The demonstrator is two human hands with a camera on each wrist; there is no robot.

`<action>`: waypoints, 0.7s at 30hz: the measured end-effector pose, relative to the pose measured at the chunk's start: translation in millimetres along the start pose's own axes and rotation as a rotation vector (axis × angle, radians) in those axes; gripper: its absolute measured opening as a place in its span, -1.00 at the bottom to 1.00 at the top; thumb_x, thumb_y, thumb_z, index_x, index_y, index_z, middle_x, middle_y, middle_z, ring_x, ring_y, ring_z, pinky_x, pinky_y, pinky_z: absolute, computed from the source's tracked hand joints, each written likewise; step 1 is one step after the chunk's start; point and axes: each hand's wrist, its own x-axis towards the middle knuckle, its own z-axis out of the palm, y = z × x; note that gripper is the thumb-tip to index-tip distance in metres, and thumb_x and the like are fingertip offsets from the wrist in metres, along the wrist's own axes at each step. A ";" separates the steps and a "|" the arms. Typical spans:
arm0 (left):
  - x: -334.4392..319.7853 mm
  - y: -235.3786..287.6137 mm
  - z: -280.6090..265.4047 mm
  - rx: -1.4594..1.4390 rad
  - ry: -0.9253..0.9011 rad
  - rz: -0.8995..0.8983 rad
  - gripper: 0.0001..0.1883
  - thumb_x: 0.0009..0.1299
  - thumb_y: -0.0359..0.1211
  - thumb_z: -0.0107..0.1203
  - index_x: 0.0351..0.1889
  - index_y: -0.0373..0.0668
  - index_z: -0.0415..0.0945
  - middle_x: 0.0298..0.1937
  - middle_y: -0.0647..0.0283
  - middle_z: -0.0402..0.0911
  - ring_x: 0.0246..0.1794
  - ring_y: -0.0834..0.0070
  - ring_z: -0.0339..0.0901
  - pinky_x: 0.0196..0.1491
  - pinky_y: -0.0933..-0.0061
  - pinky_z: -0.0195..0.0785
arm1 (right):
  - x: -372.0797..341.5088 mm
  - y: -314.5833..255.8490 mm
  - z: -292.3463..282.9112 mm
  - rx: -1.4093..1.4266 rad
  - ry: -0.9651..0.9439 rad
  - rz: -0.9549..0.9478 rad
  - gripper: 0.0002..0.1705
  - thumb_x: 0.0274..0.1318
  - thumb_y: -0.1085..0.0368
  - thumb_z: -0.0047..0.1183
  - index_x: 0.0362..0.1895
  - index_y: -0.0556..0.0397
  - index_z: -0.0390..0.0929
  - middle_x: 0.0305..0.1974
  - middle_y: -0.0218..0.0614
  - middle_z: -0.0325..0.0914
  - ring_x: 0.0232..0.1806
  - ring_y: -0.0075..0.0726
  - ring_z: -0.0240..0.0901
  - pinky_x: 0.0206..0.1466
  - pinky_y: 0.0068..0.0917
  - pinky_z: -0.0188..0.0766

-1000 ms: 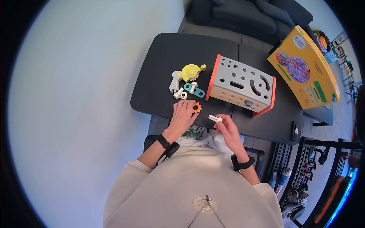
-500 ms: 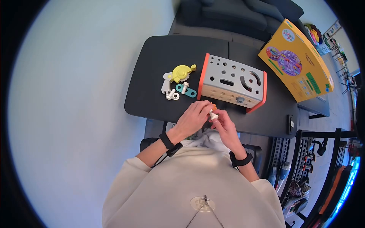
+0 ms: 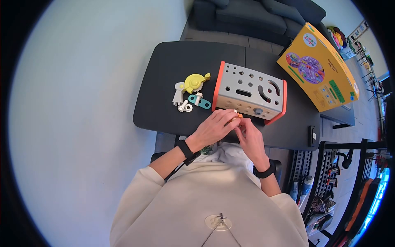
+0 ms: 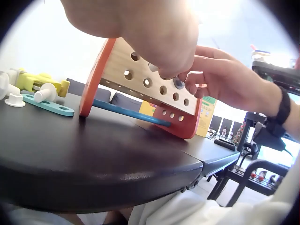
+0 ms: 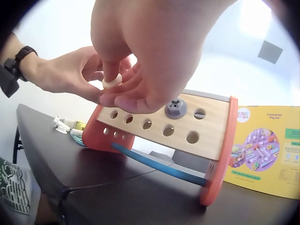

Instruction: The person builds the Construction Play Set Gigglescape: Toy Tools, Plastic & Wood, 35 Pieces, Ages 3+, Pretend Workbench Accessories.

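Observation:
My left hand (image 3: 216, 125) and right hand (image 3: 253, 142) meet just before the wooden side of the toy workbench (image 3: 251, 96). Between the fingers of the left hand is a small orange toy gear (image 3: 240, 116), mostly hidden by them. The right hand pinches a white plastic bolt (image 5: 112, 83); its round head shows among the fingertips in the right wrist view, with the shank hidden. A grey bolt (image 5: 176, 108) sits in one hole of the bench's wooden side, close to the right hand.
Left of the bench lie a yellow toy saw (image 3: 194, 83) with a light grey handle, a teal strip (image 3: 204, 104) and white bolts (image 3: 183, 106). A yellow box (image 3: 317, 68) stands behind at the right. A small black object (image 3: 312, 136) lies by the table's right edge.
The left hand has lifted the orange gear from the table and carried it right. The right hand has brought the white bolt to it, and both hands are now closer to the bench.

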 end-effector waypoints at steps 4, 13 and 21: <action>2.8 -4.8 5.5 -0.006 0.030 0.025 -0.50 0.35 -0.50 0.29 0.25 -0.13 0.41 0.27 0.15 0.50 0.36 0.14 0.50 0.34 0.13 0.49 | 1.6 3.1 2.0 -0.106 0.048 -0.083 -0.67 0.29 0.38 0.32 0.06 0.09 0.50 -0.16 -0.14 0.59 -0.11 0.07 0.60 -0.06 -0.16 0.57; 7.9 -9.2 16.0 -0.020 0.045 0.059 -0.49 0.34 -0.52 0.30 0.23 -0.11 0.39 0.27 0.14 0.48 0.36 0.13 0.53 0.31 0.22 0.57 | 10.5 3.3 -4.0 -0.270 0.315 -0.190 -0.32 -0.02 0.42 0.52 0.19 0.08 0.47 0.23 -0.06 0.41 0.25 0.15 0.40 0.27 -0.05 0.41; 8.8 -13.3 15.1 -0.020 0.072 0.070 -0.50 0.34 -0.48 0.33 0.21 -0.07 0.42 0.26 0.15 0.48 0.35 0.13 0.53 0.31 0.23 0.57 | 16.4 7.6 -7.6 -0.442 0.361 -0.128 0.00 -0.07 0.19 0.62 0.42 0.08 0.31 0.53 -0.01 0.20 0.62 0.24 0.07 0.52 0.15 0.04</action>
